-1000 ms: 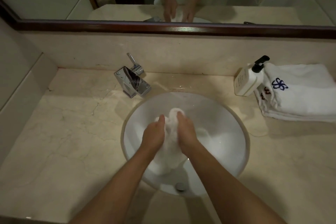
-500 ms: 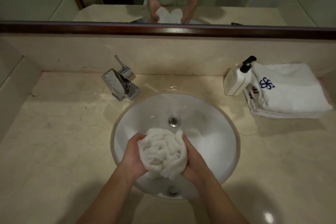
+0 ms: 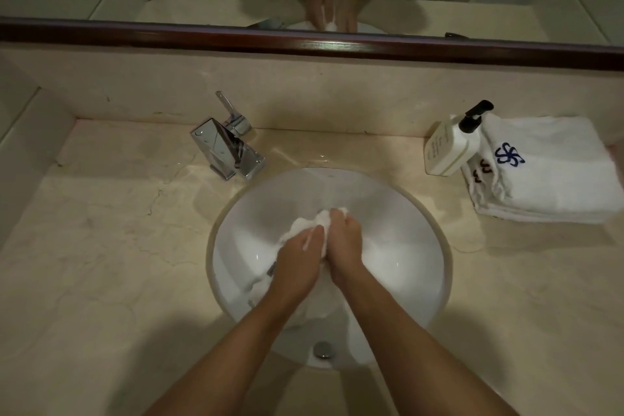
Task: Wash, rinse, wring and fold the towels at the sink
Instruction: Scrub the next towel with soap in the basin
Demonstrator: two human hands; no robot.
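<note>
Towel (image 3: 305,230) bunched in basin (image 3: 405,213), gripped between left hand (image 3: 297,257) and right hand (image 3: 344,240), fingers curled round it. Judged mid-wash; rinse, wring, fold remain. Folded towels (image 3: 553,179) far right of right hand.

Most of the wet towel (image 3: 305,224) is hidden under the left hand (image 3: 297,255) and right hand (image 3: 344,243) that grip it, with only bunched folds showing beyond the fingertips. The drain (image 3: 271,268) peeks out just left of the grip, mostly covered. The folded towels (image 3: 553,176), well right of the grip, are cut off by the frame edge.
</note>
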